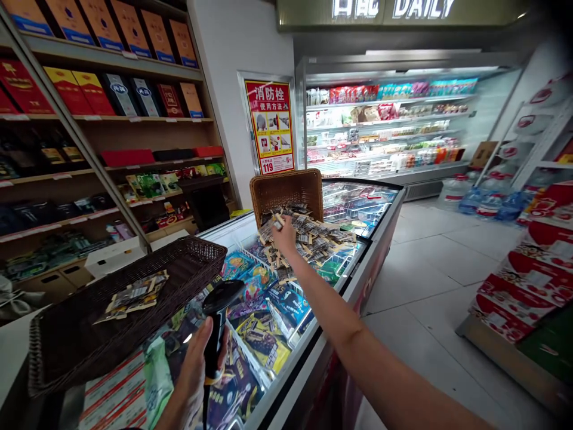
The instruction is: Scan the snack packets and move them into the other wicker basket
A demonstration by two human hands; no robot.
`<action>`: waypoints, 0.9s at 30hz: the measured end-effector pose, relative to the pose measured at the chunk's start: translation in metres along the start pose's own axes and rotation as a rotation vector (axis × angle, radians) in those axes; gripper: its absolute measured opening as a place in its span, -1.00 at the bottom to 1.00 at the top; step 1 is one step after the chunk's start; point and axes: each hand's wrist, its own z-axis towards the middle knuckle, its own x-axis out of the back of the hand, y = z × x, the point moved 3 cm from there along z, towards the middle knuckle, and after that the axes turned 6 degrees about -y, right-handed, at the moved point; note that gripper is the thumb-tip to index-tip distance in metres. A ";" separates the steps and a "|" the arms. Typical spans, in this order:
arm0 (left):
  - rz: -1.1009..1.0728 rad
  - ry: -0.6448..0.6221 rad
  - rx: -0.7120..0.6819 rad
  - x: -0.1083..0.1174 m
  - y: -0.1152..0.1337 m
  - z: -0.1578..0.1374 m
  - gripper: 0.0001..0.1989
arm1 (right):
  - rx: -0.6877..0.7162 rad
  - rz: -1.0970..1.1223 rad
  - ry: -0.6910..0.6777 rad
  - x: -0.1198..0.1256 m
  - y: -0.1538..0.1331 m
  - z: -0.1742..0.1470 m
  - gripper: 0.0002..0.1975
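Packets [320, 236] fan out toward three o'clock of the right hand [285, 237], which pinches one; the left hand [195, 352], gripping a scanner [215, 334], sits farther, at seven o'clock.

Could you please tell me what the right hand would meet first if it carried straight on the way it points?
The right hand would most likely meet the small packets heaped around it first; beyond them, the inside of the tan wicker basket seems next, though depth is hard to judge.

Blk scanner [222, 294], tan/gray pkts [308, 236], dk-brn woven tray [85, 304], red/yel poster [269, 126]
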 end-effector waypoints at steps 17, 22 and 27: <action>-0.071 0.020 0.006 0.002 -0.022 0.005 -0.38 | 0.280 -0.554 0.096 -0.021 -0.026 0.044 -0.85; -0.098 0.047 0.044 0.002 -0.026 0.002 -0.38 | 0.573 -0.522 -0.493 -0.181 -0.081 -0.019 -0.93; -0.109 0.066 0.073 0.005 -0.034 0.006 -0.35 | 0.572 -0.638 -1.060 -0.322 -0.111 -0.085 -0.77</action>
